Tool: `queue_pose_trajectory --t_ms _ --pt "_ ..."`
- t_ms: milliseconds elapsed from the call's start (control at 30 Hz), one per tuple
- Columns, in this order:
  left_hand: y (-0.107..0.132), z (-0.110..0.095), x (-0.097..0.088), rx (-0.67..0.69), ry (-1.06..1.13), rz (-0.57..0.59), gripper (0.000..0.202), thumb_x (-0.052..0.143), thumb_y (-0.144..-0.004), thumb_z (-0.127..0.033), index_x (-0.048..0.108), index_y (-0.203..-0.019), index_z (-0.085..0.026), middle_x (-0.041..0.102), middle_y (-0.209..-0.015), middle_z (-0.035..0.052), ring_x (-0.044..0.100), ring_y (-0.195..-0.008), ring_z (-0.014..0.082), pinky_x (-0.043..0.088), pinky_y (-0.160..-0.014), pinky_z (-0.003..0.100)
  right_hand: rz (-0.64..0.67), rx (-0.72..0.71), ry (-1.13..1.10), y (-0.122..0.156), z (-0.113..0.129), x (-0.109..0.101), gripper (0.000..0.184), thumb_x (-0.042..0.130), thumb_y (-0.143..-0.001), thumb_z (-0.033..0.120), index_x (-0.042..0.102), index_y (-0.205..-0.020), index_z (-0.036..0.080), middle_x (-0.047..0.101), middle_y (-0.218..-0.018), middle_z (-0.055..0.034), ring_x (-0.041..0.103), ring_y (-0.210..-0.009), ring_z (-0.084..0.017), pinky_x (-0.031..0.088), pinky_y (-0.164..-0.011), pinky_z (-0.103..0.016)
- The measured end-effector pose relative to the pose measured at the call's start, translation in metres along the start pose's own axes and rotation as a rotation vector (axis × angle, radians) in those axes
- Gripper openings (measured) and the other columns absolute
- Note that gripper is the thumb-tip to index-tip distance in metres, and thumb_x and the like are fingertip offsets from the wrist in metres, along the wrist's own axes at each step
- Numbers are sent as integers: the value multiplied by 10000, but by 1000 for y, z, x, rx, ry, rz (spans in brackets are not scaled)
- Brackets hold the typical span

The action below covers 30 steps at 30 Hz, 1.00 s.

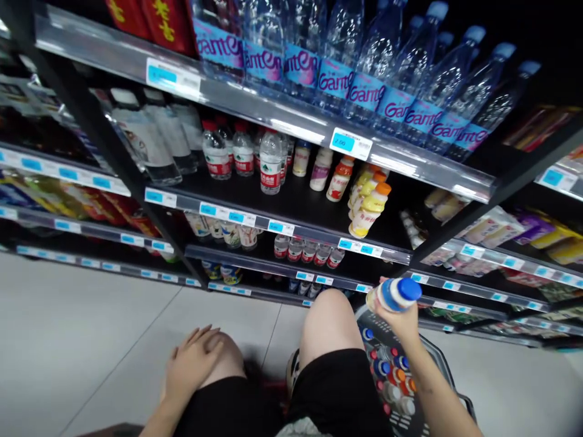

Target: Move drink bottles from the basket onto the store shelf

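And here's the R hand (401,318), thumb and fingers wrapped round a blue-capped bottle (392,295), pale body w/ a blue band, held up at a tilt, cap toward the cam and off to the right! It's above the far end of a dark grey basket (438,354), in front of the lower shelves, clear of both. Down in the basket, a good crowd of bottles, caps in blue, red, orange & white, packed close tog. at R of the R knee (331,315)

Over to the L hand (194,361): nothing in it, fingers stretched out, palm down on the L knee (231,355)

Up top, big Ganten water bottles (334,79) stand in a long row, w/ a price tag (350,144) reading 2.00 on the shelf edge. One shelf down, L to R: lg. clear bottles w/ white caps (152,142), red-capped water bottles (217,155), a few small drinks in mixed colours, then a short file of yellow bottles w/ orange caps (365,209) near the shelf's front edge. Below that, sm. red-labelled bottles (308,250) side by side
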<state>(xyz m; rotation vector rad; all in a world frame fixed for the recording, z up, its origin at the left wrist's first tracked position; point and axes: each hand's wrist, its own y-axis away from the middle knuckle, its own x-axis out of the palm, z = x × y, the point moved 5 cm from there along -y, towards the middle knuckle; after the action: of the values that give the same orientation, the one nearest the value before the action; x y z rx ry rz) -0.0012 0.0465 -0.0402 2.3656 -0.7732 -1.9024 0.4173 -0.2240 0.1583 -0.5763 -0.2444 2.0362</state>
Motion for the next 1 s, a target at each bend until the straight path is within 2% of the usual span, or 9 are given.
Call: queue_pose_trajectory --t_ms 100,200,300,367,433,533,667,867,1000 --pt "-14 1 -2 -3 38 -42 521 363 -955 -412 731 -1294 -265 610 -1534 46 428 -1522 283 336 -1229 547 -187 63 46 -36 6 -25 617 922 -561 397 703 -1075 136 760 -1112 -188 745 -969 -367 582 -947 -594" --pt "-19 -2 -2 -20 56 -89 490 397 -919 -392 760 -1228 -278 653 -1484 43 468 -1494 294 352 -1217 549 -400 59 52 -60 20 -46 671 959 -460 447 707 -985 113 763 -1000 -171 740 -899 -358 599 -917 -600" --pt "-20 -9 -4 -42 66 -109 480 421 -896 -391 762 -1206 -258 670 -1458 67 502 -1463 303 360 -1201 554 -392 -92 24 -71 49 -43 657 969 -471 409 722 -1008 122 758 -1058 -165 736 -969 -362 576 -989 -607" --pt "-20 -14 -8 -55 64 -107 473 430 -890 -385 759 -1198 -244 674 -1450 84 511 -1452 302 361 -1194 541 -334 -181 1 -73 71 -26 713 968 -488 396 712 -1099 133 739 -1167 -174 725 -1054 -364 550 -1048 -598" --pt "-18 -17 -10 -60 62 -103 459 437 -889 -378 758 -1188 -241 675 -1444 96 512 -1449 307 356 -1188 537 -258 -209 -62 -76 88 3 798 962 -515 414 666 -1204 141 710 -1250 -183 714 -1117 -356 533 -1083 -579" --pt "-17 -18 -10 -64 70 -94 451 441 -894 -366 748 -1200 -238 674 -1444 101 509 -1447 306 344 -1189 533 -180 -237 -204 -91 107 60 906 959 -542 454 561 -1303 167 698 -1243 -161 707 -1145 -326 546 -1077 -537" --pt "-15 -12 -5 -100 72 -89 441 435 -904 -349 745 -1201 -249 672 -1449 73 495 -1452 279 313 -1214 499 -47 -338 -271 -141 121 148 921 952 -577 483 491 -1326 206 672 -1263 -127 688 -1165 -280 544 -1075 -457" --pt "-11 -7 -8 -99 73 -131 406 458 -896 -345 757 -1139 -218 723 -1347 98 557 -1374 290 336 -1175 501 208 -325 -222 -230 94 274 952 899 -614 527 455 -1381 179 669 -1327 -164 676 -1199 -266 510 -1096 -428" --pt "-11 -2 -10 -109 97 -166 377 467 -881 -296 768 -1090 -206 753 -1275 105 602 -1308 292 355 -1148 506 409 -190 -303 -265 72 328 998 823 -677 601 393 -1478 191 642 -1408 -166 662 -1249 -244 508 -1099 -428"
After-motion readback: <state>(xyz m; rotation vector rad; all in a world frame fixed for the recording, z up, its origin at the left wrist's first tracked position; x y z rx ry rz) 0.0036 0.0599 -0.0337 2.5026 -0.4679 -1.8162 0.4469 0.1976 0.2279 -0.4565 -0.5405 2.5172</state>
